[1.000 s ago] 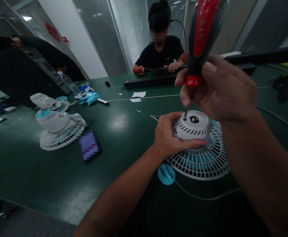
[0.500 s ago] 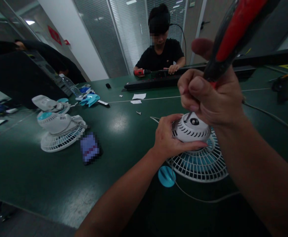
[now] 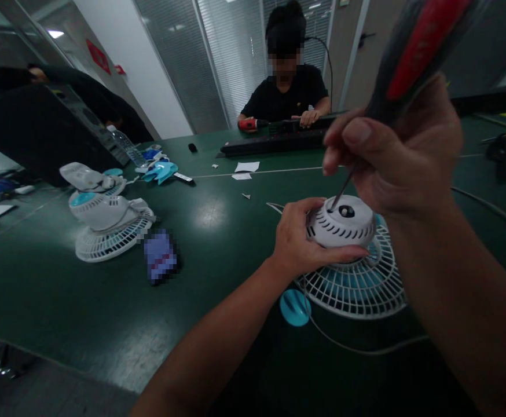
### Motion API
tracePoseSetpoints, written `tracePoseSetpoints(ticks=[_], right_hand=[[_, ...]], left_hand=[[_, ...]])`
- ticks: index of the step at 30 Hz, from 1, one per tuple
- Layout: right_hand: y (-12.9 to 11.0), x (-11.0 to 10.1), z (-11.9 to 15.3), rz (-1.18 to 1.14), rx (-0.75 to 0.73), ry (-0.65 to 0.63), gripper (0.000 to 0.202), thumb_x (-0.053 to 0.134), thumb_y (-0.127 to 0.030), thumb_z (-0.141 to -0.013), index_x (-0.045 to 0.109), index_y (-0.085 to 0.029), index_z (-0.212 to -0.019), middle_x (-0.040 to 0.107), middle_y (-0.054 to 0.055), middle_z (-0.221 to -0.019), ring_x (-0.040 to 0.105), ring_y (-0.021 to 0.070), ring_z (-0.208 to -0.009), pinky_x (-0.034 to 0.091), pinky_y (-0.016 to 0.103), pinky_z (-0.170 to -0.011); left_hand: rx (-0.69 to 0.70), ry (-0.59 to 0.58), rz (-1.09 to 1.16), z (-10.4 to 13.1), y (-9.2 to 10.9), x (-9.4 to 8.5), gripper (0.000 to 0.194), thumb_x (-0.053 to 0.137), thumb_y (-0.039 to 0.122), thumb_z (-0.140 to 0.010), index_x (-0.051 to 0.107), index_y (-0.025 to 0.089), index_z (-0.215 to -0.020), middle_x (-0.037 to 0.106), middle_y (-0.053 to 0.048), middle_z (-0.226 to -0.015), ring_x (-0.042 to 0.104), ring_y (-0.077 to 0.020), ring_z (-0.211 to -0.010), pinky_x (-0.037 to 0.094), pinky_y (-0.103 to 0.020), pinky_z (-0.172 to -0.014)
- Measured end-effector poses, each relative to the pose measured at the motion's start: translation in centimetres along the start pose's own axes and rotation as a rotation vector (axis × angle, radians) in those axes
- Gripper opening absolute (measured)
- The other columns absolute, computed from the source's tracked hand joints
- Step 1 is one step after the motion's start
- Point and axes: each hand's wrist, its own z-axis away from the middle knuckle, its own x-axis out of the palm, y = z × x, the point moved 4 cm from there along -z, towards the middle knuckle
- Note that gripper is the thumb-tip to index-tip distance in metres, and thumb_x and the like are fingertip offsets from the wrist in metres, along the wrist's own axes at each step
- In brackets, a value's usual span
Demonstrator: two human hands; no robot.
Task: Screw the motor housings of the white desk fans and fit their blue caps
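A white fan motor housing with slots round its side sits on top of a face-down white fan grille, pale blue blades showing through the bars. My left hand wraps the housing from the left, thumb along its front. In my right hand is a red and black screwdriver, tilted, its thin shaft running down to a hole near the housing's rear left edge. How deep the tip sits cannot be made out. A round blue cap lies by the grille, with a thin cable crossing it.
Two more white fans and a pixelated phone-like object lie to the left. Paper scraps and a bottle are farther back. Across the table, a person handles a red tool beside a long black bar.
My right hand has shifted right and turned, with its fingers higher on the screwdriver, exposing more of the shaft. My left hand keeps its hold on the housing. The view has moved slightly.
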Motion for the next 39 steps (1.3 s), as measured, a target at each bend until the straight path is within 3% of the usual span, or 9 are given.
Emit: tracePoseSetpoints(ticks=[3, 7, 11, 14, 19, 23, 31, 35, 39], right_hand=[[0.1, -0.1, -0.3, -0.029, 0.061, -0.021, 0.046, 0.087, -0.033, -0.075, 0.046, -0.029, -0.093, 0.053, -0.009, -0.063, 0.041, 0.0087, -0.044, 0.025, 0.024, -0.037], [0.8, 0.0, -0.4, -0.081, 0.214, -0.148, 0.052, 0.079, -0.061, -0.078, 0.059, -0.024, -0.107, 0.059, -0.003, -0.073, 0.042, 0.0088, -0.048, 0.029, 0.028, -0.041], [1.0, -0.3, -0.3, -0.044, 0.178, -0.108, 0.035, 0.076, -0.049, -0.083, 0.066, -0.023, -0.104, 0.068, 0.001, -0.086, 0.058, 0.0109, -0.058, 0.045, 0.028, -0.049], [0.5, -0.3, -0.1, -0.009, 0.111, -0.082, 0.031, 0.082, -0.036, -0.080, 0.057, -0.026, -0.095, 0.074, 0.000, -0.093, 0.067, 0.0138, -0.064, 0.052, 0.029, -0.055], [0.0, 0.3, -0.1, -0.083, 0.142, -0.103, 0.042, 0.087, -0.028, -0.074, 0.048, -0.028, -0.091, 0.057, -0.007, -0.067, 0.044, 0.0089, -0.048, 0.024, 0.022, -0.036], [0.4, 0.7, 0.0, -0.159, 0.248, -0.073, 0.031, 0.071, -0.044, -0.088, 0.059, -0.022, -0.107, 0.056, -0.002, -0.072, 0.037, 0.0079, -0.049, 0.022, 0.026, -0.040], [0.3, 0.0, 0.0, -0.019, 0.124, -0.067, 0.035, 0.083, -0.036, -0.080, 0.053, -0.024, -0.096, 0.074, -0.001, -0.087, 0.067, 0.0130, -0.063, 0.049, 0.027, -0.053], [-0.1, 0.1, -0.1, -0.057, 0.097, 0.022, 0.050, 0.090, -0.026, -0.070, 0.044, -0.027, -0.091, 0.061, -0.010, -0.067, 0.048, 0.0088, -0.048, 0.028, 0.024, -0.039], [0.2, 0.5, -0.2, -0.100, 0.192, -0.064, 0.050, 0.084, -0.052, -0.074, 0.057, -0.024, -0.106, 0.059, -0.006, -0.068, 0.040, 0.0084, -0.047, 0.021, 0.027, -0.039]], left_hand=[[-0.001, -0.009, -0.004, 0.2, -0.3, 0.1, 0.095, 0.084, 0.082, -0.055, 0.057, 0.022, -0.124, 0.071, -0.009, -0.106, 0.070, -0.0240, -0.091, 0.061, -0.042, -0.075], [-0.007, -0.015, 0.000, 0.2, -0.5, 0.3, 0.096, 0.085, 0.081, -0.054, 0.057, 0.023, -0.124, 0.070, -0.008, -0.106, 0.070, -0.0237, -0.091, 0.061, -0.042, -0.076], [0.008, 0.023, 0.007, 0.1, -0.2, 0.1, 0.094, 0.083, 0.082, -0.055, 0.059, 0.022, -0.122, 0.071, -0.008, -0.103, 0.070, -0.0230, -0.088, 0.060, -0.040, -0.072], [0.002, 0.016, 0.015, 0.0, -0.1, 0.0, 0.093, 0.085, 0.082, -0.055, 0.059, 0.022, -0.122, 0.072, -0.008, -0.105, 0.071, -0.0242, -0.091, 0.061, -0.041, -0.076], [-0.030, -0.038, 0.019, 0.3, -0.6, 0.2, 0.097, 0.087, 0.079, -0.053, 0.056, 0.022, -0.125, 0.070, -0.009, -0.106, 0.070, -0.0255, -0.092, 0.060, -0.044, -0.078], [-0.026, -0.028, 0.016, 0.4, -0.8, 0.3, 0.099, 0.086, 0.081, -0.052, 0.056, 0.022, -0.126, 0.070, -0.009, -0.106, 0.070, -0.0255, -0.092, 0.060, -0.044, -0.078], [-0.003, -0.014, 0.026, 0.3, -0.5, 0.2, 0.094, 0.085, 0.079, -0.056, 0.057, 0.022, -0.125, 0.071, -0.010, -0.108, 0.071, -0.0264, -0.094, 0.061, -0.046, -0.080], [0.007, -0.027, 0.002, 0.3, -0.5, 0.3, 0.095, 0.084, 0.081, -0.056, 0.055, 0.023, -0.125, 0.071, -0.010, -0.108, 0.071, -0.0262, -0.095, 0.061, -0.045, -0.080], [0.011, -0.025, 0.016, 0.2, -0.6, 0.3, 0.095, 0.086, 0.080, -0.054, 0.056, 0.023, -0.125, 0.070, -0.009, -0.107, 0.070, -0.0260, -0.093, 0.060, -0.045, -0.078]])
